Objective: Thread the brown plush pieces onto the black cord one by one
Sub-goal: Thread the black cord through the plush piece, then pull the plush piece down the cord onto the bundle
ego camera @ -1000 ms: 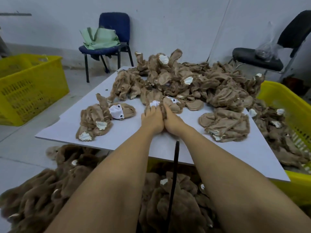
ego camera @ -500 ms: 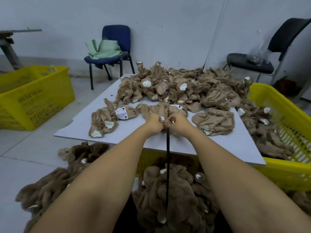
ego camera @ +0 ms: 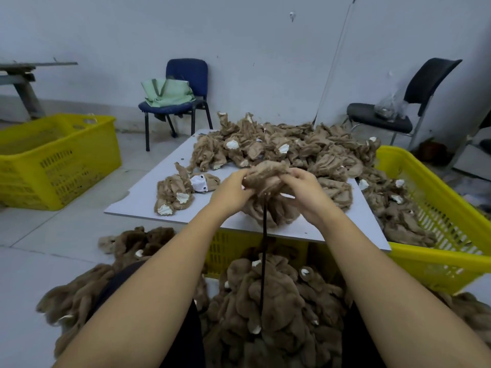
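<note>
Both hands raised above tabletop point(ego camera: 148, 205) front edge: left hand point(ego camera: 231, 192) and right hand point(ego camera: 305, 192) each have fingers curled in a tight grip on one brown plush piece point(ego camera: 265, 175) bunched between them. Black cord point(ego camera: 263, 248) runs taut straight down from under that piece to a heap of threaded plush point(ego camera: 279, 301) in person's lap. Loose plush pile point(ego camera: 279, 147) covers far half of tabletop, small cluster point(ego camera: 176, 193) sits near left side, more plush spills into yellow crate point(ego camera: 451, 208) on right; second yellow crate point(ego camera: 58, 160) on floor left.
</note>
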